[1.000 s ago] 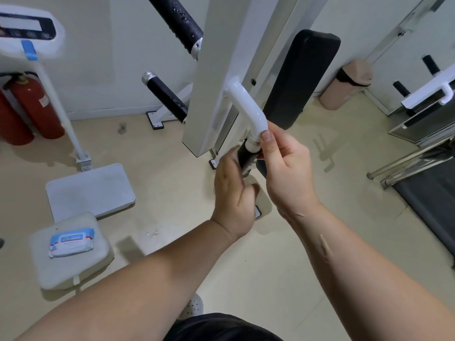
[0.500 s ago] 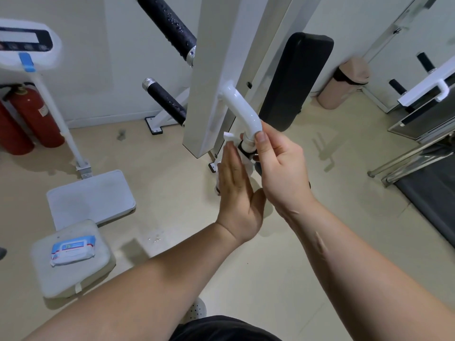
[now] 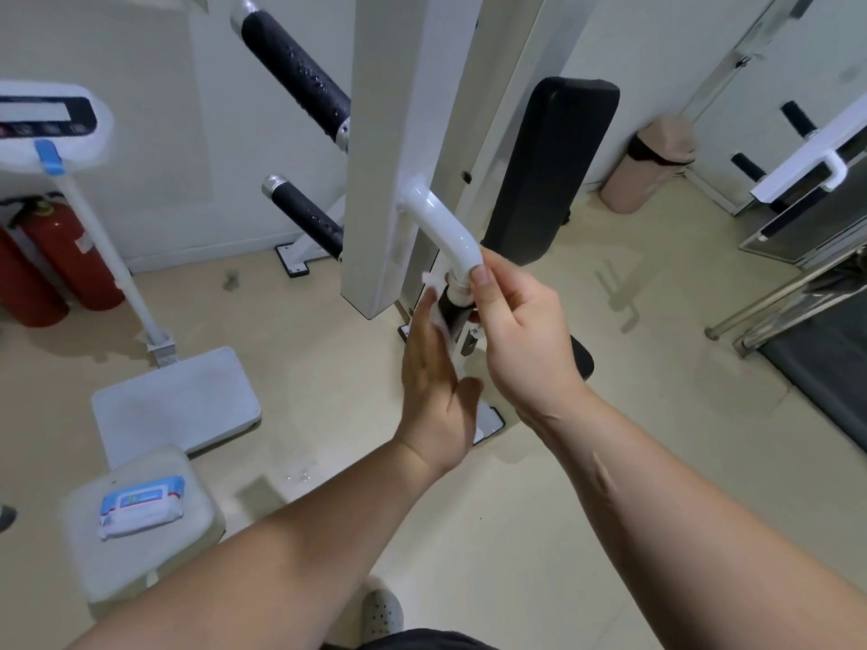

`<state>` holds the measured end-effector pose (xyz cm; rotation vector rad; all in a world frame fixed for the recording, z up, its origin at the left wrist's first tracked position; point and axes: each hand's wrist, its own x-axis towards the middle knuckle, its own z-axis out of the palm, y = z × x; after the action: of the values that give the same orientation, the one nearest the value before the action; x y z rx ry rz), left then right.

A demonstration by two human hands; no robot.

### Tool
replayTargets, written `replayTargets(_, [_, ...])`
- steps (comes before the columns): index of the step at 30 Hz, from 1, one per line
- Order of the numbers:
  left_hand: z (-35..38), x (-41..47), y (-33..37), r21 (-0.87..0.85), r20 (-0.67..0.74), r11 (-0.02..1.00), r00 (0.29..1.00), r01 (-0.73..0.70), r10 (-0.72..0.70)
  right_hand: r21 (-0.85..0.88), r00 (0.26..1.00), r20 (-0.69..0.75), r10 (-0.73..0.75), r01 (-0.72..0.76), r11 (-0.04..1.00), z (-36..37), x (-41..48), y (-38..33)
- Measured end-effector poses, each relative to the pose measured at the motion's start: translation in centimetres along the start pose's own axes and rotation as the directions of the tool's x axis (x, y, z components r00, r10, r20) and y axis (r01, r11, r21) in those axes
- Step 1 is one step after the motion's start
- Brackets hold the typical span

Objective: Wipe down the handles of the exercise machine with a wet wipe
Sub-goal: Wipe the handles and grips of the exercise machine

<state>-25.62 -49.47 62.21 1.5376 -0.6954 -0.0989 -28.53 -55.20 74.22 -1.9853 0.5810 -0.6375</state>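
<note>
A white curved tube comes off the exercise machine's white post and ends in a black handle grip. My right hand is closed around that grip from the right, thumb on the tube's bend. My left hand lies flat against the grip's left side, fingers straight, pressing a white wet wipe onto it. Only the wipe's upper edge shows. Two more black handles, an upper one and a lower one, stick out to the left, spotted with droplets.
A pack of wet wipes lies on a grey stool at lower left. A standing scale, red fire extinguishers, a black back pad, a pink bin and a treadmill surround the spot.
My left hand went from curled around the grip to flat against it, and the wipe's edge came into sight. The right hand has stayed on the handle.
</note>
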Motion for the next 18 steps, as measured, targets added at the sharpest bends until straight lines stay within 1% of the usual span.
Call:
replayTargets(1, [0.0,-0.9,-1.7,0.010,0.030,1.000,1.000,0.003,-0.003,0.000,1.000,0.008,0.002,-0.002,1.000,-0.1,0.0,0.2])
replayTargets(2, [0.1,-2.0,-3.7,-0.017,0.060,0.999,0.997,0.047,-0.046,0.009,1.000,0.022,0.016,-0.016,1.000,-0.2,-0.1,0.2])
replayTargets(3, [0.0,-2.2,-3.9,-0.031,0.073,0.990,0.988,0.136,-0.134,0.021,0.999,0.029,0.019,-0.020,1.000,-0.2,-0.2,0.2])
replayTargets(5, [0.2,-1.8,-3.4,-0.100,0.085,0.942,0.946,0.321,-0.314,0.029,0.999,0.042,0.031,-0.032,0.999,-0.1,-0.1,0.2])
replayTargets(6, [0.2,-1.2,-2.7,-0.148,0.082,0.919,0.931,0.365,-0.356,0.031,0.999,0.041,0.032,-0.033,0.999,-0.1,-0.1,0.2])
replayTargets(7, [-0.2,-0.6,-1.4,-0.174,0.075,0.912,0.928,0.372,-0.364,0.038,0.999,0.038,0.031,-0.032,0.999,-0.1,-0.1,0.2])
replayTargets(8, [-0.2,0.0,-0.4,-0.222,0.077,0.907,0.934,0.358,-0.349,0.047,0.999,0.035,0.031,-0.033,0.998,-0.1,-0.1,0.2])
replayTargets(10, [-0.1,0.5,1.5,-0.233,0.044,0.953,0.981,0.194,-0.189,0.066,0.999,0.031,0.034,-0.035,0.997,-0.1,0.0,0.1])
replayTargets(12, [0.4,0.1,2.1,-0.048,-0.008,0.999,1.000,0.026,-0.026,0.072,0.999,0.031,0.033,-0.035,0.997,0.0,0.0,0.1])
replayTargets(13, [0.4,-0.1,1.8,0.016,-0.003,1.000,1.000,-0.013,0.013,0.073,0.999,0.029,0.036,-0.038,0.997,0.0,-0.1,0.1])
replayTargets(16, [-0.2,-1.2,-1.3,0.106,0.097,0.992,0.994,-0.066,0.056,0.080,0.998,0.039,0.040,-0.043,0.996,0.1,-0.3,0.3])
replayTargets(18, [-0.8,-1.9,-2.6,0.115,0.163,0.993,0.987,-0.012,-0.007,0.103,0.997,0.056,0.043,-0.049,0.993,0.1,-0.6,0.6])
